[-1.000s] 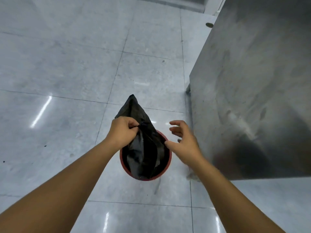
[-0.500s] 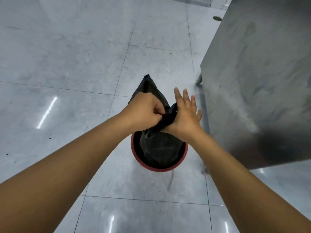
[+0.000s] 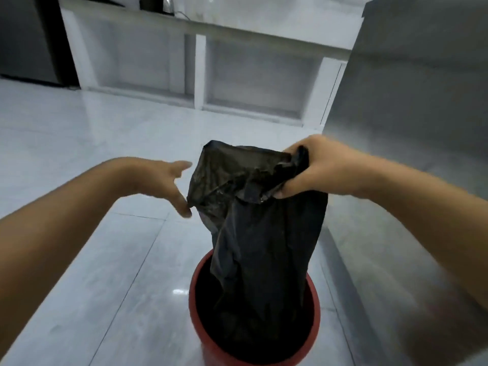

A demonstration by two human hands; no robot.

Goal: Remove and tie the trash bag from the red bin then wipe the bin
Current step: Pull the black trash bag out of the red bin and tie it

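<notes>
A black trash bag point(image 3: 264, 233) hangs half lifted out of the round red bin point(image 3: 196, 289), which stands on the floor below my hands. My right hand point(image 3: 314, 170) is shut on the gathered top of the bag at its right side. My left hand point(image 3: 169, 186) is open, fingers spread, with its fingertips touching the left edge of the bag's loose mouth. The bag's lower part is still inside the bin, hiding the bin's bottom.
A tall stainless steel cabinet point(image 3: 412, 107) stands close on the right of the bin. White counter shelving point(image 3: 200, 70) runs along the back wall. A dark appliance point(image 3: 29, 38) is at the far left. Glossy grey floor tiles point(image 3: 92, 233) lie on the left.
The bag has been pulled up out of the bin. My right hand took over the bag's neck and my left hand let go and opened. The camera tilted up toward the back wall.
</notes>
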